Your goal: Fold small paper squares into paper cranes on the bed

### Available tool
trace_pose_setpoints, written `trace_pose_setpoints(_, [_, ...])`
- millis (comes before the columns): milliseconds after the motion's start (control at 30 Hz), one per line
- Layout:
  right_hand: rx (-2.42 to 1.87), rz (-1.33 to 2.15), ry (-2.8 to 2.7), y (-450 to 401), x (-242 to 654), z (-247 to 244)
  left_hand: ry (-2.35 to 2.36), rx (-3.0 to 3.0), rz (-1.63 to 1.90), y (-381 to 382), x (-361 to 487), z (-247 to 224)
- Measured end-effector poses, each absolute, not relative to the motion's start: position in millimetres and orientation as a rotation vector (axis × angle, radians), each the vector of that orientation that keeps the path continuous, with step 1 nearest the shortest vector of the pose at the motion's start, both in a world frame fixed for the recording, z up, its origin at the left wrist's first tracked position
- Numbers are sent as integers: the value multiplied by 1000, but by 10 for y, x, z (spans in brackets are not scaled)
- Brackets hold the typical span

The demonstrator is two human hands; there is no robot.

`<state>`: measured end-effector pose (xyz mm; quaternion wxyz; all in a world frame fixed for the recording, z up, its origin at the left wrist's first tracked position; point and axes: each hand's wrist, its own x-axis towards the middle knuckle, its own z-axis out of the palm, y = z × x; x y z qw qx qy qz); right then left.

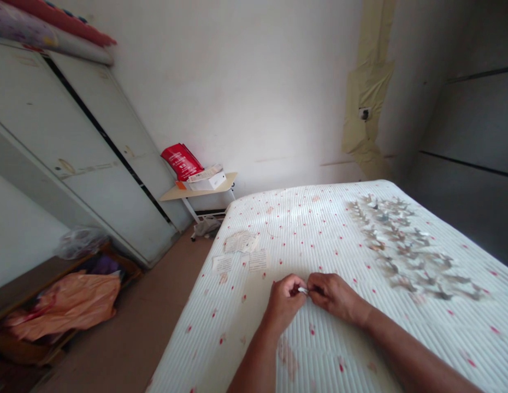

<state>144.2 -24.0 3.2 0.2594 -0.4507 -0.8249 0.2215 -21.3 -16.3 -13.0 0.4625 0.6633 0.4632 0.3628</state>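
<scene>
Small white paper piece (303, 290) is pinched between the fingers of the left hand (284, 303) and right hand (331, 297), over a red-dotted white quilted mattress (246, 349) with rows of folded grey paper shapes (405, 245), a pale wardrobe (94, 147) beyond.

- Bright, pale light washes over the white quilted mattress (303, 229), with glare bleaching its far middle.
- The dark grey wall (471, 131) at the right falls into deep shadow.
- Wide-angle distortion tilts the tall white metal wardrobe (90, 147) at the left edge.
- The small grey-brown folded shapes (401, 245) look soft, their edges blurred.
</scene>
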Motion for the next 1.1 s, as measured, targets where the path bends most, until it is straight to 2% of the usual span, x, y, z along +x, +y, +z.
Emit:
trace_pose_setpoints(533, [-1146,686,-2214,-256,1437,49,1099,1616,877,-160,-284,-96])
trace_pose_setpoints(933, [-1272,730,-2077,-275,1410,42,1086,1478,919,-172,-263,6])
trace_pose_setpoints(1100, [-1184,865,-2006,-260,1440,37,1058,1477,932,-166,-273,-21])
